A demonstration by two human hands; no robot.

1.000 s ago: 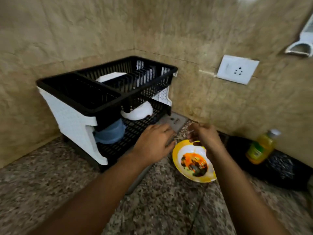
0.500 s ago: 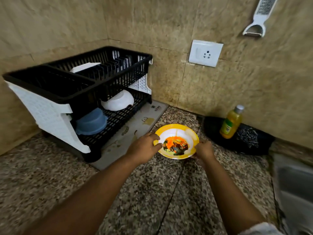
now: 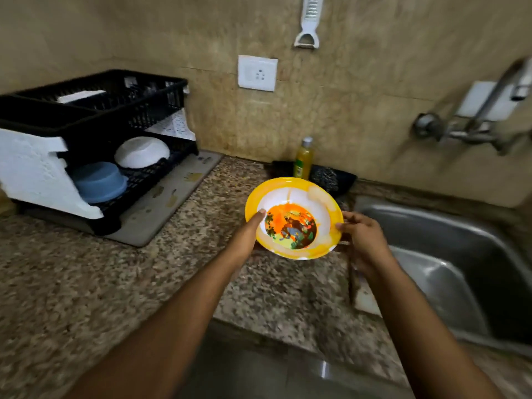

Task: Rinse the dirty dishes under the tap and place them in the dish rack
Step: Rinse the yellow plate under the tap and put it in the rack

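Yellow-rimmed bowl (image 3: 293, 217) — white inside, a printed picture at the bottom smeared with orange residue, streaks running up toward the rim. It tilts toward me above the speckled counter, near the sink's (image 3: 449, 226) left edge. My left hand (image 3: 244, 240) grips its left rim, thumb over the lip; my right hand (image 3: 364, 240) pinches the right rim. Dish rack (image 3: 37, 165) — black baskets on white side panels, two tiers — stands in the corner well to the left. The tap (image 3: 472, 122) juts from the wall above the steel sink, blurred.
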